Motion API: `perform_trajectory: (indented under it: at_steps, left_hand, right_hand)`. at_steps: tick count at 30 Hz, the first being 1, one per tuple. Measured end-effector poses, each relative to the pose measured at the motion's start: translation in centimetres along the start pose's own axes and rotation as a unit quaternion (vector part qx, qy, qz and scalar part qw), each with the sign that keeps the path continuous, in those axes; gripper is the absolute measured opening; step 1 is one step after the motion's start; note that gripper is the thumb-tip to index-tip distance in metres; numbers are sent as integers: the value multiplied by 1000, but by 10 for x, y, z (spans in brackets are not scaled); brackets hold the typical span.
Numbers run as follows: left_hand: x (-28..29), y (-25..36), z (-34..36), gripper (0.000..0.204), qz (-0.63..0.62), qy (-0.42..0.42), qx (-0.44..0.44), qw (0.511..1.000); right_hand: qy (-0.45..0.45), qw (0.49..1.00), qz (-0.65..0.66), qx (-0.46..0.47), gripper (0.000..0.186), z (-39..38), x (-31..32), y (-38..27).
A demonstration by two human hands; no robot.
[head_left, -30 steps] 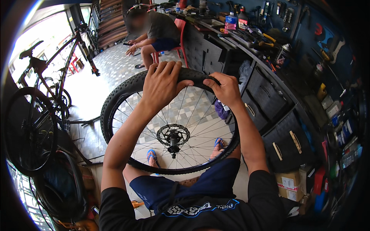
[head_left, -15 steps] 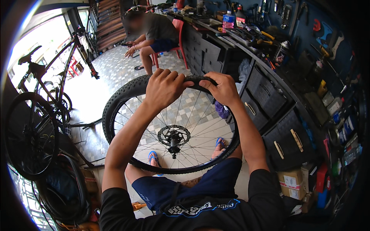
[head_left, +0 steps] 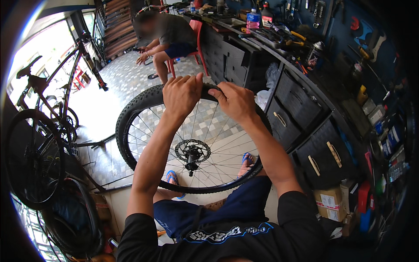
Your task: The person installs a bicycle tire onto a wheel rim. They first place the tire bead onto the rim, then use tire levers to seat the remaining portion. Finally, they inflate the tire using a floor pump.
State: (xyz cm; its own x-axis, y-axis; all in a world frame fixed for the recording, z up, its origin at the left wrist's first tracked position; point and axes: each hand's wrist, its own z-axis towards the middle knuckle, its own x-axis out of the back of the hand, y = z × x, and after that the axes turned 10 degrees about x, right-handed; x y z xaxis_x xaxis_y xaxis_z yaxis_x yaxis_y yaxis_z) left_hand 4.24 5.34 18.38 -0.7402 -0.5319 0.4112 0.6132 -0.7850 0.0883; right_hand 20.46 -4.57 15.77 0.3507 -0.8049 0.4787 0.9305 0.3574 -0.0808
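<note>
Left hand (head_left: 180, 97): curled over the far stretch of the tyre (head_left: 124, 131), knuckles up, fingers bent beyond its edge.
Right hand (head_left: 235, 101): closed on the same far stretch, just right of the left hand, thumb pointing inward along the tyre; what the hidden fingertips do, I cannot tell.
Bicycle wheel (head_left: 191, 153): held in front of the body, near edge over the navy shorts (head_left: 244, 192), far edge under both hands; brake disc (head_left: 204, 150) facing up.
Step in hand: judging by the grip, squeezing or working the tyre at its far edge.
Next move: would seem to call for firm thumbs and a steady wheel; whether the tyre sits evenly under the palms is hidden.
Shirt print: pale lettering with blue outlining on the black shirt (head_left: 283, 231), nearer the wearer than the wheel.
Carton label: printed paper and a marked strip on the cardboard box (head_left: 329, 201), right of the wheel.
Bottle labels: on the bottle of pink liquid (head_left: 253, 21) and the dark bottle (head_left: 267, 17), beyond the wheel to the right; fine print too small to read.
Seated person (head_left: 174, 31): beyond the wheel, on a red chair (head_left: 198, 39).
</note>
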Motion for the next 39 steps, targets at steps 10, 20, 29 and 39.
perform_trajectory:
  at_steps: [10,20,29,39]
  left_hand:
    - [27,-26,-1,32,-1,-134,-150,980]
    - [-8,0,1,36,10,-35,-112,993]
    - [-15,1,16,43,12,-189,12,982]
    - [-29,-27,43,50,-29,-418,104,902]
  right_hand:
    - [6,997,69,22,34,1,6,9]
    - [-19,999,18,-40,39,-3,0,29]
    - [-63,986,2,-152,47,6,-16,25]
    - [-186,953,39,-235,42,18,-19,32]
